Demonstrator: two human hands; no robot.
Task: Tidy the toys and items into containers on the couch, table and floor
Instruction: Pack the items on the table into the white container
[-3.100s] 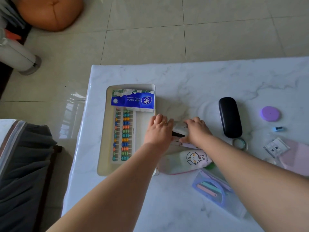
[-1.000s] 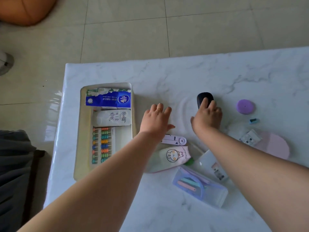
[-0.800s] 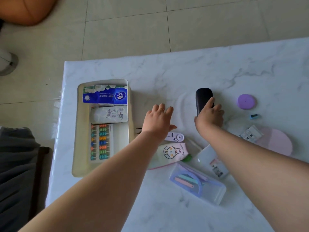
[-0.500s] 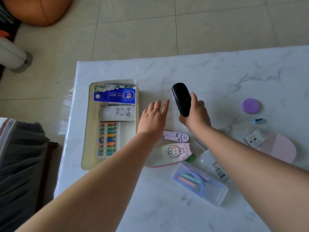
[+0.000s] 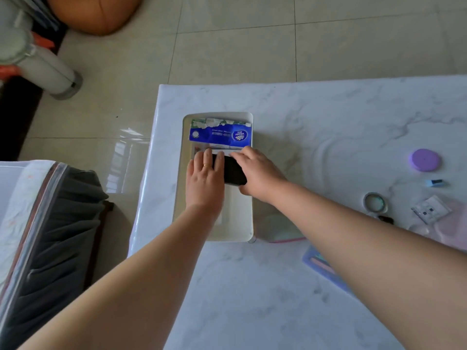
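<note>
A cream tray (image 5: 180, 198) stands near the left end of the marble table (image 5: 316, 117). A blue tissue pack (image 5: 221, 134) lies at its far end. Inside the tray, a black glasses case (image 5: 233, 171) lies just below the pack. My right hand (image 5: 257, 173) grips the case from the right, thumb under its near end. My left hand (image 5: 205, 180) lies flat with straight fingers on the case's left part. The white pouch and the abacus in the tray are mostly hidden under my hands.
To the right on the table lie a purple disc (image 5: 425, 159), a small blue sharpener (image 5: 435, 183), a tape ring (image 5: 375, 202), a white card (image 5: 430, 209), a pink item (image 5: 454, 223) and a clear pencil box (image 5: 321, 263). A grey couch (image 5: 55, 223) is left; an orange pouf (image 5: 98, 11) sits on the floor.
My right hand picked the black case up off the table's middle and carried it left into the tray. My left hand moved from the table onto the case.
</note>
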